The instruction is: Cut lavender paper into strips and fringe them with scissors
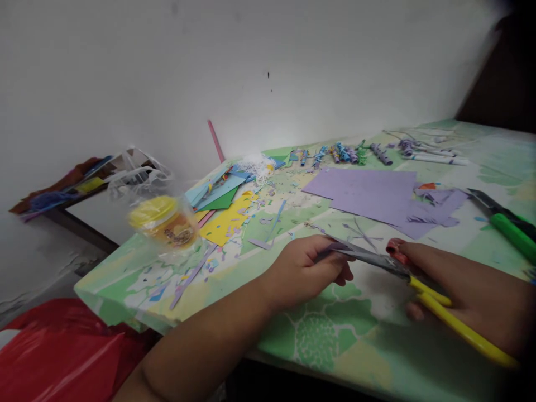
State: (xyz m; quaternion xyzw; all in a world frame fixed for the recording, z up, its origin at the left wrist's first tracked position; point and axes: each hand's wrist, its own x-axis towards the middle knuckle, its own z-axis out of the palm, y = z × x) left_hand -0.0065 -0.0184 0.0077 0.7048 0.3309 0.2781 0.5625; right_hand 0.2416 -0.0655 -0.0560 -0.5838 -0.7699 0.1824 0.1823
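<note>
My left hand [312,268] is closed in a pinch on a narrow purple paper strip [340,247] above the front of the table. The blades of the yellow-handled scissors [377,259] reach to the strip from the right. My right hand [464,290] is wrapped round the scissors, and a small red roll [397,249] shows by its fingers, beside the blades. Behind both hands lie large purple paper sheets [368,192]. A torn or fringed purple piece [439,209] rests to the right of them.
A green cutter [513,234] lies at the right. Fringed paper rolls [345,153] and white string [257,166] are near the wall. A yellow-lidded jar [161,220] stands left, beside yellow paper [230,220] and many scraps. A red bag [71,352] is below the table's left edge.
</note>
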